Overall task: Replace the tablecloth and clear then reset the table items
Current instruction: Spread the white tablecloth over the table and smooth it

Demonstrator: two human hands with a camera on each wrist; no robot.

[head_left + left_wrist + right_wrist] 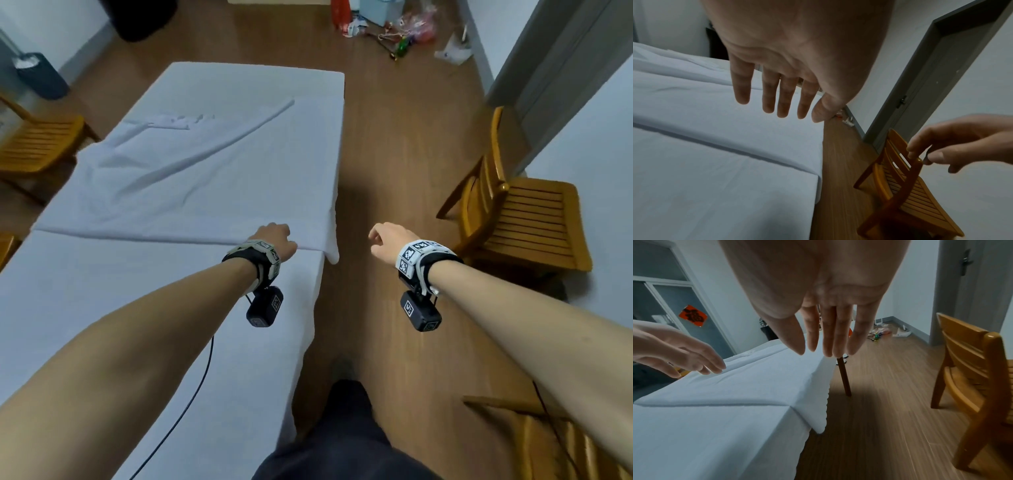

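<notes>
Spreading the folded white tablecloth (191,164) over the table, both my hands empty above its near edge.

My left hand (274,240) hovers at the cloth's folded edge with fingers (766,95) straight and released; my right hand (387,240) hangs off the table's side over the floor (394,154), fingers (830,337) straight, holding nothing. The cloth lies doubled over the table's far half, at 12 o'clock from me, one corner drooping off the right side. I judge the best move is to pinch that fold at two spread points and draw it toward 6 o'clock evenly, keeping the overhang equal. Open floor lies at 1 o'clock; a wooden chair (527,219) stands at 3 o'clock, so I would keep my right elbow in.
</notes>
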